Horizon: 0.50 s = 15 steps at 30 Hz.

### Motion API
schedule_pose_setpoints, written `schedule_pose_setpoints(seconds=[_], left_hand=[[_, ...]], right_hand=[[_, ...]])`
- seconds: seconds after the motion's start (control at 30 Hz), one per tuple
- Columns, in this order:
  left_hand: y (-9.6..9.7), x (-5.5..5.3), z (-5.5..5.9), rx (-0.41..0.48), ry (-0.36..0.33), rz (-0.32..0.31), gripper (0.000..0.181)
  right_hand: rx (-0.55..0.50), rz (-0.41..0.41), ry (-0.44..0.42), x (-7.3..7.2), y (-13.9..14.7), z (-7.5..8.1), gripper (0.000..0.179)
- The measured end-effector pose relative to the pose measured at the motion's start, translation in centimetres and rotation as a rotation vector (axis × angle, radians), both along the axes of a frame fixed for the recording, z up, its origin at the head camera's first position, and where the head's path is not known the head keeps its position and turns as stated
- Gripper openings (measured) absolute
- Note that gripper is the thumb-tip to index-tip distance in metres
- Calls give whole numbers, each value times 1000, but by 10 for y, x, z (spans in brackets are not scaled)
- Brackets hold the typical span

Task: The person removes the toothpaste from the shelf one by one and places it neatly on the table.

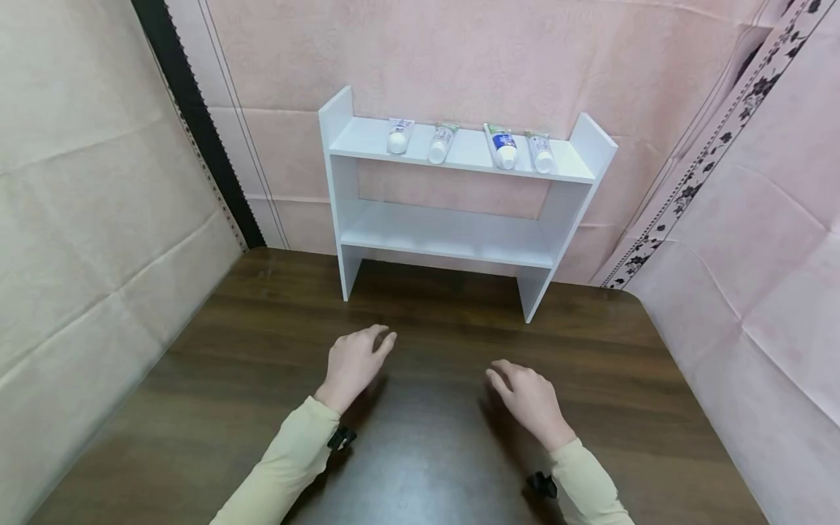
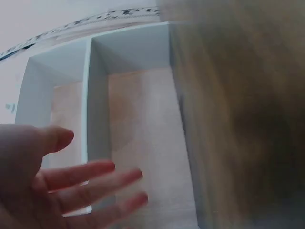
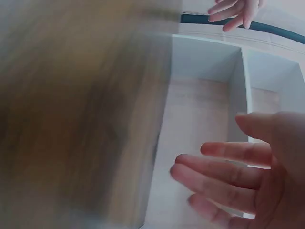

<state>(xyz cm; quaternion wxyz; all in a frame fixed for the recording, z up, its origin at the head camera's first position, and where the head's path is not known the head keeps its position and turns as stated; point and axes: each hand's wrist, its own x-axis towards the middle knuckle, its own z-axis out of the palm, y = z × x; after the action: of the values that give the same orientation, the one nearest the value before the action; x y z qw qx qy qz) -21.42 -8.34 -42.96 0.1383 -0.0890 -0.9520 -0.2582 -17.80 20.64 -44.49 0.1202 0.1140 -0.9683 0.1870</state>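
Over the dark wooden table my left hand [image 1: 352,364] and right hand [image 1: 525,397] hover in front of a white shelf, apart from each other. Neither holds anything. The left wrist view shows the left hand's fingers [image 2: 95,188] spread and loosely bent. In the right wrist view the right hand's fingers [image 3: 219,174] are extended likewise. The white two-level shelf [image 1: 453,230] stands at the back. On its upper board lie a white-capped tube [image 1: 399,136], a second pale tube [image 1: 442,143], a blue-and-white tube [image 1: 502,148] and a pale tube [image 1: 541,153] at the right.
The wooden table [image 1: 262,350] reaches to light fabric on three sides. A pink curtain [image 1: 459,58] hangs right behind the shelf. A cream curtain [image 1: 85,219] borders the left, and a pale pink one [image 1: 768,255] the right. Small black devices sit at both wrists.
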Motion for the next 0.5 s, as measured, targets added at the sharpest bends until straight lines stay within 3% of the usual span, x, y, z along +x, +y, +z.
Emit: schedule_pose_setpoints(seconds=[0.1,0.3,0.5], left_hand=[[-1,-3,9,58,60,10,27],[-8,-13,30,164,176,29,26],[-21,-37,65,299,276,91,24]], right_hand=[[-20,9,71,-4,-9,8,17],[-64,59,166,-15,-29,31,11],[-84,105,243,-34,-48,73,16]])
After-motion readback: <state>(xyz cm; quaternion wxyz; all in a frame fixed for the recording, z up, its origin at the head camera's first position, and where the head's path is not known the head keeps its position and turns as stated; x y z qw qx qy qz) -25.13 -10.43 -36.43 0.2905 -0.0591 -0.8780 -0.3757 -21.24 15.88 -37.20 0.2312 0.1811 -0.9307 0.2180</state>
